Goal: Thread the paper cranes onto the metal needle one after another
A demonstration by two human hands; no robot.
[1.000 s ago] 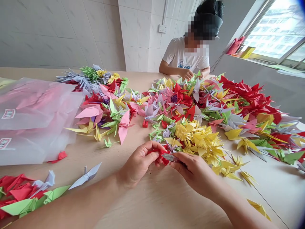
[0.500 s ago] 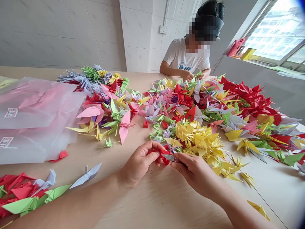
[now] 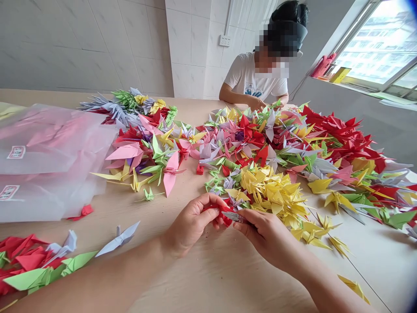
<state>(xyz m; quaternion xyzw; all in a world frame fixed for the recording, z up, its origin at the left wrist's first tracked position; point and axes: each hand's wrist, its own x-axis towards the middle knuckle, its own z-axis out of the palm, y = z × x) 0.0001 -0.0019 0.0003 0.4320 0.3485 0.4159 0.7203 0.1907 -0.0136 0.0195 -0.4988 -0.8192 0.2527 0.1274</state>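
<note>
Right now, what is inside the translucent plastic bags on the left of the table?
Through the plastic bags only a pink blur shows, with white labels on the outside. What the pink contents are cannot be told. A red paper piece lies outside, by the lower edge.

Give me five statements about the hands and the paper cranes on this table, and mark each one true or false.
1. The left hand and right hand meet on a small red paper piece. True.
2. A heap of yellow cranes lies just beyond the hands. True.
3. The clear plastic bags lie to the right of the hands. False: they lie at the left of the table.
4. The person across the table wears a black shirt. False: the shirt is white.
5. A single pale lavender crane lies near the left forearm. True.
</note>
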